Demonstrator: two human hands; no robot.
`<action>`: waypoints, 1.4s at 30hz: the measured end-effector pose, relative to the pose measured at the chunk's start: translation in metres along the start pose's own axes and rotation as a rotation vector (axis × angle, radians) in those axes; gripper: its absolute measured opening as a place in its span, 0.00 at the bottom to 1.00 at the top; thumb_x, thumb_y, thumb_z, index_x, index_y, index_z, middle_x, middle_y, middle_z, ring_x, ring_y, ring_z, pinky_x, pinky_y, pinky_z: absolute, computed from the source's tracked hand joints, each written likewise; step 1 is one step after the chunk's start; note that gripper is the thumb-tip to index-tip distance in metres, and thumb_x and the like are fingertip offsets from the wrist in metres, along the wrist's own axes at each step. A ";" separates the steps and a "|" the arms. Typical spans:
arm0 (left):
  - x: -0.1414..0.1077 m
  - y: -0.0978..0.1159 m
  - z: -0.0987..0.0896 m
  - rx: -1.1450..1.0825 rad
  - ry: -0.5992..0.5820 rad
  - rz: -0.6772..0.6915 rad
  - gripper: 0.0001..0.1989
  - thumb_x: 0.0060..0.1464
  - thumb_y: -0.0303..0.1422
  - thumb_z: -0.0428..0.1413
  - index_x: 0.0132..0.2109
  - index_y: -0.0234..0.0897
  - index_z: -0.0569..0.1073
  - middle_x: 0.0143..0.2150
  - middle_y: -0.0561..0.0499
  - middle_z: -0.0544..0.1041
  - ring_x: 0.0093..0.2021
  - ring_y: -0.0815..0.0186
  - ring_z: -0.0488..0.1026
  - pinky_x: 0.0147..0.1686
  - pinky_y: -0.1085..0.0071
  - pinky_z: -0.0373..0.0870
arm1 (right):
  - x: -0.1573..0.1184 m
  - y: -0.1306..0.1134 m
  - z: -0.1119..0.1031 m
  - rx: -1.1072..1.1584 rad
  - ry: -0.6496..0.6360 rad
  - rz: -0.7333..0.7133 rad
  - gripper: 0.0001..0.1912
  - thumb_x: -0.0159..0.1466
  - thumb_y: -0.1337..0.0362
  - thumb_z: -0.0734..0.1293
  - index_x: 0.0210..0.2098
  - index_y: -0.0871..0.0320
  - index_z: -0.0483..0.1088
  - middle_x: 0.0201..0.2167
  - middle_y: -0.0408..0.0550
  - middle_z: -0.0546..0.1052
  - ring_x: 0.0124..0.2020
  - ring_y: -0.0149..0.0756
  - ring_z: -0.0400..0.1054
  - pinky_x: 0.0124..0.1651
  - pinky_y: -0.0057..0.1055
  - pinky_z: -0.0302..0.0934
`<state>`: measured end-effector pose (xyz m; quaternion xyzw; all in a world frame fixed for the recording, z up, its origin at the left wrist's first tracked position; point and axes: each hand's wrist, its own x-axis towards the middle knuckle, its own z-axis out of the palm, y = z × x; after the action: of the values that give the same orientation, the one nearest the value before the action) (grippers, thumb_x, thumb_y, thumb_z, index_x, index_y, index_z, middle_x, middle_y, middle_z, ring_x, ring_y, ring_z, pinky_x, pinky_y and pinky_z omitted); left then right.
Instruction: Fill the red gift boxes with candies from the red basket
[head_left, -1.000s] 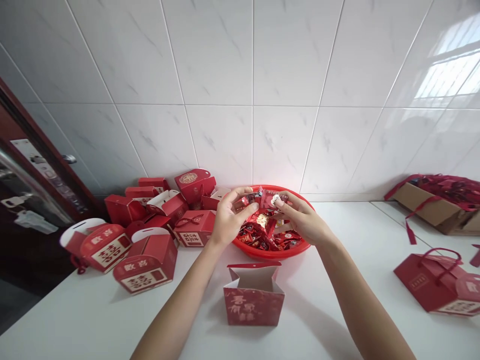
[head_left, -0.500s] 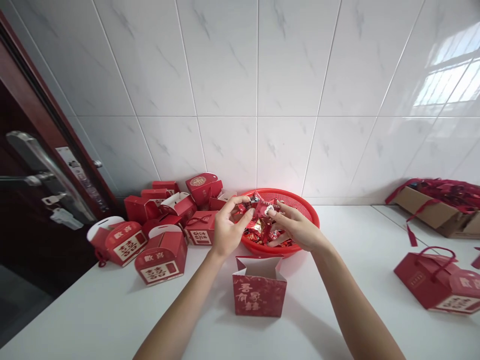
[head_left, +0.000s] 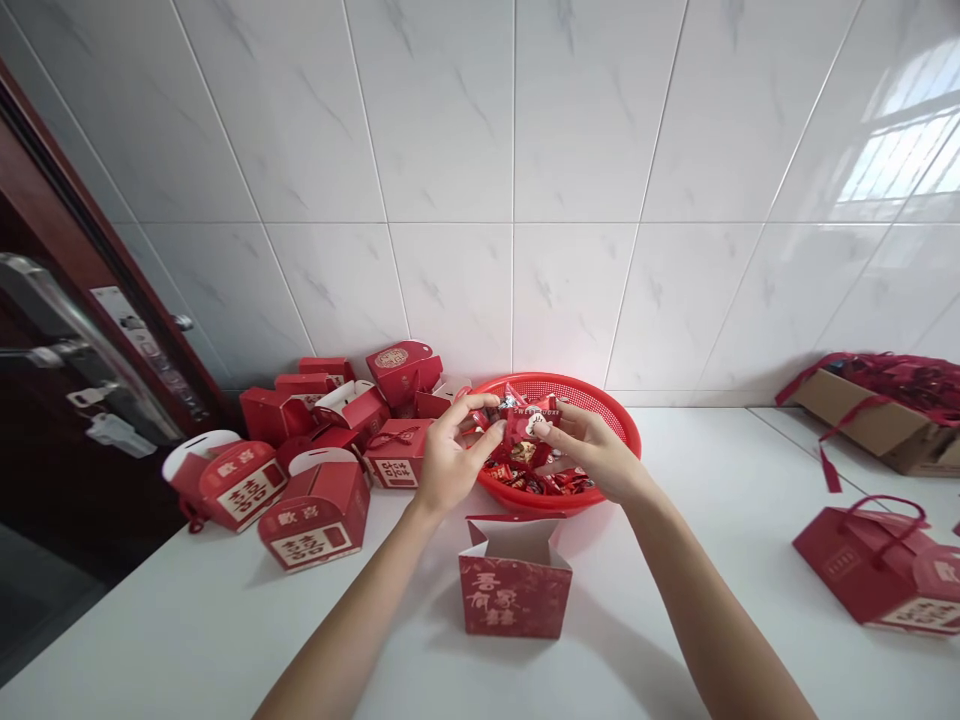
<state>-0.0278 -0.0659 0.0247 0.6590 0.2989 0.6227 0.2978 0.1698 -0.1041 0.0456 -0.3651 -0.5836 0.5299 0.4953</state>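
Note:
Between my two hands, above the basket, is a red wrapped candy with pale lettering and a white figure on it. My left hand pinches its left side between thumb and fingers. On the other side my right hand grips the candy, thumb across the front. Under both hands stands the red plastic basket, with several shiny wrapped candies inside. Nearer to me, between my forearms, a red paper box with pale characters stands upright, its top open. Some fingertips are hidden behind the candy.
Several red gift boxes crowd the left side against the tiled wall. Far right, a cardboard box holds dark red ribbons, and a closed red box with a cord handle sits nearer. A dark door borders the left.
The candy has turned flatter toward me, so its lettering shows more fully. My hands have barely shifted, and the view has moved slightly.

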 end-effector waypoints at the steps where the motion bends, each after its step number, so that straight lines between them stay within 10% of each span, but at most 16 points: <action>1: 0.000 0.000 -0.001 0.003 -0.012 -0.006 0.12 0.52 0.37 0.65 0.44 0.38 0.80 0.45 0.47 0.84 0.43 0.60 0.82 0.41 0.68 0.81 | 0.000 0.000 -0.001 -0.003 -0.003 -0.001 0.20 0.61 0.48 0.77 0.44 0.55 0.77 0.43 0.48 0.79 0.49 0.43 0.75 0.39 0.33 0.80; 22: -0.003 0.004 -0.003 -0.017 -0.191 -0.201 0.19 0.48 0.42 0.68 0.46 0.38 0.81 0.42 0.47 0.85 0.37 0.60 0.82 0.36 0.69 0.81 | 0.001 0.002 -0.004 -0.115 0.012 -0.050 0.21 0.62 0.44 0.75 0.41 0.56 0.74 0.41 0.48 0.79 0.48 0.44 0.76 0.46 0.40 0.79; 42: -0.010 0.002 0.009 -0.020 -0.086 -0.132 0.16 0.55 0.43 0.66 0.45 0.39 0.81 0.44 0.47 0.85 0.44 0.56 0.82 0.44 0.63 0.80 | 0.001 0.004 0.008 0.017 0.092 -0.054 0.22 0.58 0.46 0.78 0.41 0.56 0.76 0.43 0.51 0.82 0.49 0.48 0.77 0.46 0.45 0.80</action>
<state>-0.0192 -0.0749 0.0200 0.6609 0.3226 0.5759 0.3571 0.1611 -0.1042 0.0421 -0.3690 -0.5651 0.5041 0.5388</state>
